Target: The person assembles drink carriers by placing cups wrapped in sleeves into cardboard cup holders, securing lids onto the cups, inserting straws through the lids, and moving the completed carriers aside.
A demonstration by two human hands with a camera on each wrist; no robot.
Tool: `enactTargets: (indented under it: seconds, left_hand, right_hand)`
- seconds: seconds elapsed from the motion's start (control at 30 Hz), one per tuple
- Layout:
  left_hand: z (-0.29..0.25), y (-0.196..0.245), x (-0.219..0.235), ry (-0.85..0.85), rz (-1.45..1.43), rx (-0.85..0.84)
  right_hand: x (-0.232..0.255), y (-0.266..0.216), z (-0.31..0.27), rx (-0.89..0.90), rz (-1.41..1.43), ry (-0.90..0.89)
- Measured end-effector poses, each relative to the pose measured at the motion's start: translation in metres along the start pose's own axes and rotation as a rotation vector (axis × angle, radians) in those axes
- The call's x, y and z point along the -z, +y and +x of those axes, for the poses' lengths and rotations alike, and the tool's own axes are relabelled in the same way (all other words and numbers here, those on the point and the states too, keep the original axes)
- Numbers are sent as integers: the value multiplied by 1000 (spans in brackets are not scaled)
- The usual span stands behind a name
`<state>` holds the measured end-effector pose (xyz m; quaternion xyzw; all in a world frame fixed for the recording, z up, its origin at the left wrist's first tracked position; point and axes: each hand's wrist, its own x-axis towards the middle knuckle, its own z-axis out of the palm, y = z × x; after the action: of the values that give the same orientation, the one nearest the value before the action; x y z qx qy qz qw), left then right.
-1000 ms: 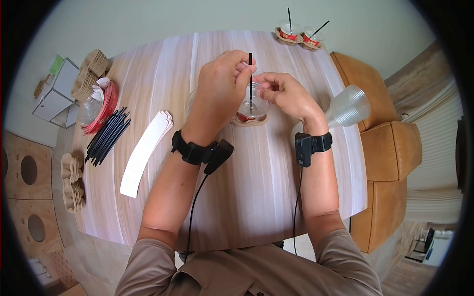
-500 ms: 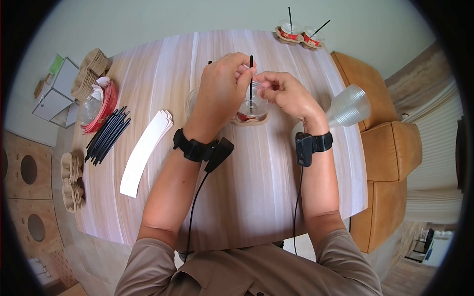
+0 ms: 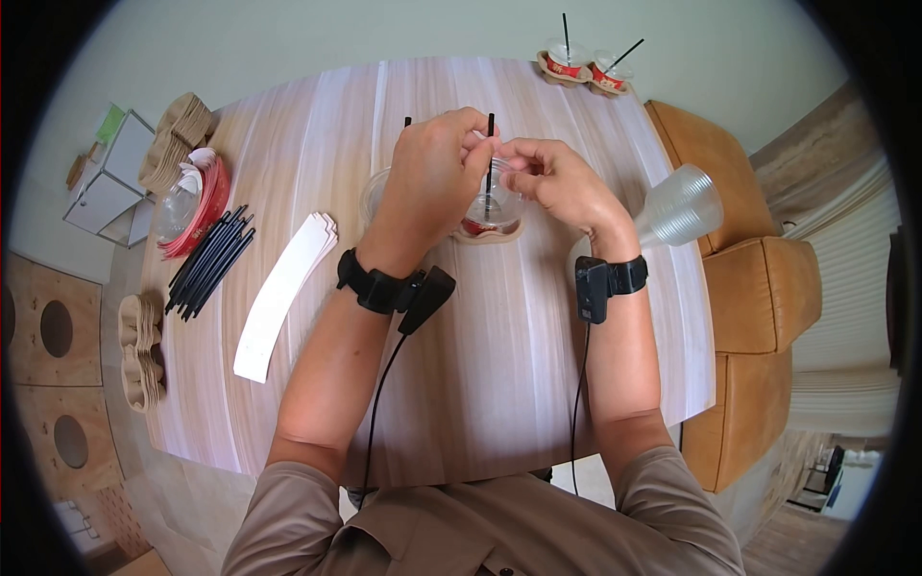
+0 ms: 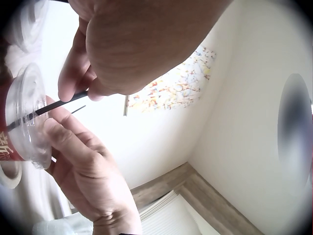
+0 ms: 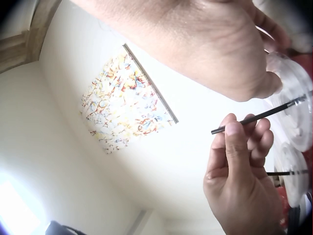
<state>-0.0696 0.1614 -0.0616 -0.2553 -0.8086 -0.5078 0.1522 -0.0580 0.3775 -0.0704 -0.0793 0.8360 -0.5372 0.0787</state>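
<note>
Tan leather seats [image 3: 759, 298] stood against the wood-grain table's [image 3: 480, 403] right edge, a pleated cream curtain [image 3: 840, 307] hung well to its right, and a white cabinet [image 3: 101, 200] and dark-circled wooden panels [image 3: 86, 326] stood to its left.

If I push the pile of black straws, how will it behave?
The black straws lie loosely heaped, so they'd probably scatter or roll. Being slender, each is likely light; their straightness suggests some stiffness.

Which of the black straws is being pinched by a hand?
The straw in the cup held by the right hand; the left hand pinches its upper part. The other straws, unheld, lie piled at left or stand in other cups.
</note>
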Motion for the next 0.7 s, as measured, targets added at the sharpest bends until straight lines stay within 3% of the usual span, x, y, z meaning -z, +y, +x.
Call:
enactTargets:
  seconds: [0.7]
  left_hand:
    - [-3, -9, -15, -4, -2, -118]
  right_hand:
    - [1, 2, -1, 44, 27, -11]
